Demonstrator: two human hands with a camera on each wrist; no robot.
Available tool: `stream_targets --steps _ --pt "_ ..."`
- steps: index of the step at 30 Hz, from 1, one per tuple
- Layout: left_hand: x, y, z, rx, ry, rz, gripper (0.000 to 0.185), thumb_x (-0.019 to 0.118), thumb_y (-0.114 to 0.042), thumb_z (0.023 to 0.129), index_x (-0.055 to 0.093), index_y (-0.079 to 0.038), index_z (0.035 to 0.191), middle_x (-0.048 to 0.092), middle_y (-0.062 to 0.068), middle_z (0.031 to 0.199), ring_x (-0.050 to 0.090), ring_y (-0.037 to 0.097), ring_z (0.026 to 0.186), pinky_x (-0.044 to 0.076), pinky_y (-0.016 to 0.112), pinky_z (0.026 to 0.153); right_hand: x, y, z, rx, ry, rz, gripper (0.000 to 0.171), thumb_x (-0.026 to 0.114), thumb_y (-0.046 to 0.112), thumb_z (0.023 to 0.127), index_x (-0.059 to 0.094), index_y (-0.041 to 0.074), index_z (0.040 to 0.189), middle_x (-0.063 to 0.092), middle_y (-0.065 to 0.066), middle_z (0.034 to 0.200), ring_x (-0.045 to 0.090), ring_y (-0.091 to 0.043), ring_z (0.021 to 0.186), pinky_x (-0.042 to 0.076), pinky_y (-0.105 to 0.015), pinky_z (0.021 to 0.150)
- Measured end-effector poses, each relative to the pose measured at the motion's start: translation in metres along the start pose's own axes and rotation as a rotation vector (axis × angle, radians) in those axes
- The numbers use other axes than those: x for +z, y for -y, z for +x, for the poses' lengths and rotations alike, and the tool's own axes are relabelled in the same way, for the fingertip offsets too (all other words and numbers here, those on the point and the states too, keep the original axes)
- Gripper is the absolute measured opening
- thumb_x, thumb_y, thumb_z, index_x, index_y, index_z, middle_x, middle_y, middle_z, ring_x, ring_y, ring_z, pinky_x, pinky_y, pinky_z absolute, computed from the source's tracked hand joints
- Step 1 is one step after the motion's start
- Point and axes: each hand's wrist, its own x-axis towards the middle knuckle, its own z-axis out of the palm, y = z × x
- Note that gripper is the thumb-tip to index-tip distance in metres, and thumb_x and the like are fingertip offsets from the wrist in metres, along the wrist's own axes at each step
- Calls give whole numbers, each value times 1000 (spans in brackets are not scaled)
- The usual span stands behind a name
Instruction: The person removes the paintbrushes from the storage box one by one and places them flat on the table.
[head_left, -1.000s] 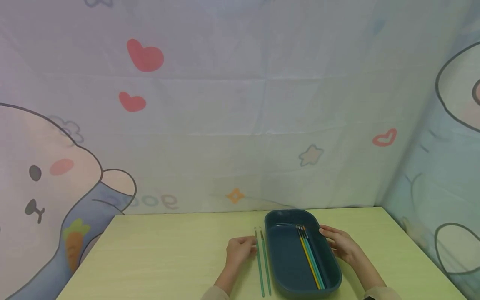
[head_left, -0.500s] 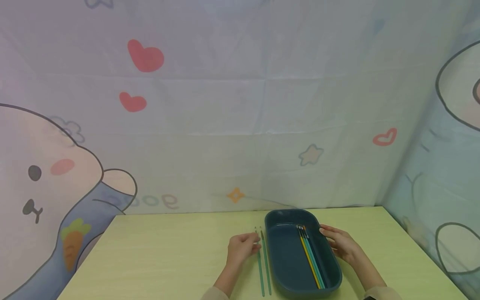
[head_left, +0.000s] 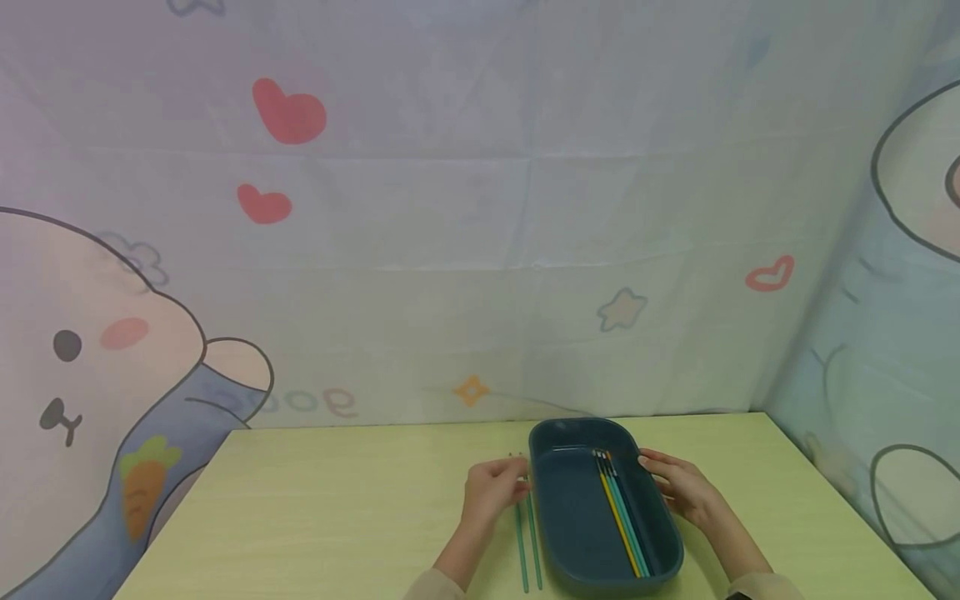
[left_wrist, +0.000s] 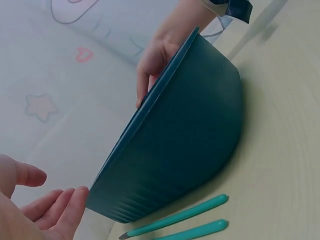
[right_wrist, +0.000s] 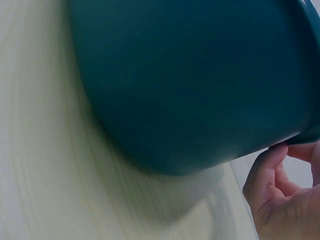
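Observation:
A dark teal oval tray point(head_left: 577, 508) stands on the pale green table, holding several coloured pencils point(head_left: 622, 517) along its right side. Two green pencils point(head_left: 527, 546) lie side by side on the table just left of the tray. My left hand point(head_left: 513, 486) hovers over their far ends beside the tray's left wall, fingers relaxed and holding nothing. In the left wrist view those loose fingers point(left_wrist: 60, 212) sit next to the tray wall point(left_wrist: 185, 135), with both green pencils point(left_wrist: 175, 222) lying flat. My right hand point(head_left: 660, 475) rests against the tray's right rim; its fingers point(right_wrist: 272, 175) touch the rim.
The table point(head_left: 337, 517) is backed by a cartoon-printed cloth backdrop point(head_left: 450, 250) that also closes off the right side. The table's left edge runs diagonally near the lower left.
My left hand has shifted right and slightly away from me, from beside the green pencils to over their far ends next to the tray. The right hand and tray have stayed put.

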Motion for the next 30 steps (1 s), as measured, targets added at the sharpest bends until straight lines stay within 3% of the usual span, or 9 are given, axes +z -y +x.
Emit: stream_targets --steps 5,11,21,30 --pt "5 -4 -2 7 14 -13 32 64 -13 85 68 10 107 69 21 109 69 10 67 60 23 64 1 0 0 5 -16 1 63 60 30 94 37 -1 144 68 10 94 64 -8 86 57 -23 72" --pt "10 -9 -4 2 27 0 30 63 -10 85 68 8 109 71 18 103 67 7 64 59 21 61 1 -1 0 -5 -22 -14 64 59 30 95 35 -2 145 68 10 95 64 -8 87 57 -23 72" --pt "19 -10 -3 14 52 34 27 65 -9 86 69 2 110 73 17 94 68 12 64 60 26 60 0 -1 1 -10 -22 -27 65 59 32 94 35 -1 145 67 10 97 64 -8 87 57 -23 73" --pt "25 -9 -3 3 82 43 32 64 -8 86 67 1 116 72 19 100 70 18 69 61 27 64 0 -2 1 -11 -14 -26 64 57 31 96 33 -1 146 68 11 95 64 -7 87 58 -23 72"
